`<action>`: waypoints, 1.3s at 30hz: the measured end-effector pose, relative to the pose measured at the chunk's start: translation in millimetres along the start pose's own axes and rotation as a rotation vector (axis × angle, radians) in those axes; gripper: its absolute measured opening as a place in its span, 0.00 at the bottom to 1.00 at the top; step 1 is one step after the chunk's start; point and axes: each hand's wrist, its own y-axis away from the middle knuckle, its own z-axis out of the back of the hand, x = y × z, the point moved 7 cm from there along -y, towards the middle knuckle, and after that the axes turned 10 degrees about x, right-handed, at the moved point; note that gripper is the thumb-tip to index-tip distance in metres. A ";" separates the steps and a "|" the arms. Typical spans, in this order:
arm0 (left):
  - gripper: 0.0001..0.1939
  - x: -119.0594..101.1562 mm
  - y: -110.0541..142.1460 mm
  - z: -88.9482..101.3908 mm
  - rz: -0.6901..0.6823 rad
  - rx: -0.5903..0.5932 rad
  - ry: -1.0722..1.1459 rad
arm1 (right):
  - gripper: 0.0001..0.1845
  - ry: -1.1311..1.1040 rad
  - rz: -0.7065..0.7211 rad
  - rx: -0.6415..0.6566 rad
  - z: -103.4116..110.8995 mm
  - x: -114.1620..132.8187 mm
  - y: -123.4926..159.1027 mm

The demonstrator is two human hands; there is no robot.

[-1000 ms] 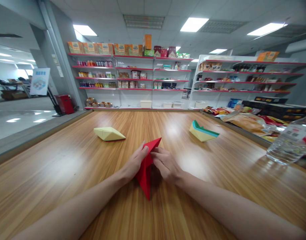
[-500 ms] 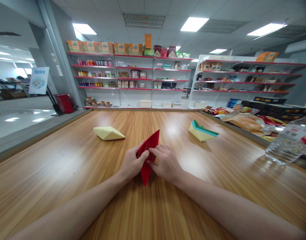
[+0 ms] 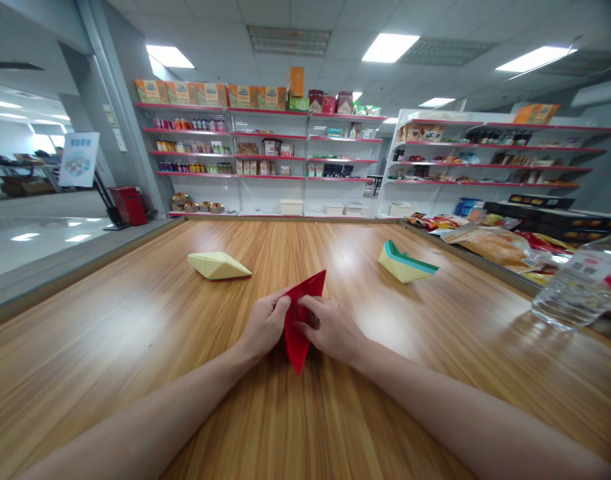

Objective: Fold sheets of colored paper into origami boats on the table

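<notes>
A folded red paper boat (image 3: 298, 343) is held upright on edge between my two hands, its long points facing up and down in the view. My left hand (image 3: 266, 321) grips its left side, thumb on the near face and the other fingers hidden behind. On the right, my right hand (image 3: 332, 328) has its thumb and fingers pinched into the red paper's inner fold. Beyond my hands to the left lies a pale yellow folded paper boat (image 3: 218, 266), apparently upside down. A yellow, blue and green paper boat (image 3: 406, 265) sits to the right.
The wooden table (image 3: 150, 393) stretches out ahead. At the right edge lies a clear plastic bottle (image 3: 572, 287); packaged snacks (image 3: 490, 243) and black boxes (image 3: 560, 219) are piled behind it. Stocked shelves (image 3: 268, 160) stand beyond the table.
The red paper boat has tilted and shifted slightly right and nearer, showing more of its upper face. My left thumb has drawn back to its left edge. The other paper boats stay put.
</notes>
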 end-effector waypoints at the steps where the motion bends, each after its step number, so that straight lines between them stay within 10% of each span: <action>1: 0.19 0.9 -0.1 -0.4 0.000 0.008 -0.012 | 0.05 0.009 0.012 0.014 -1.1 0.1 -0.2; 39: 0.24 -5.5 -0.1 -12.2 -0.109 0.157 0.114 | 0.07 0.207 -0.046 -0.085 13.0 10.1 4.6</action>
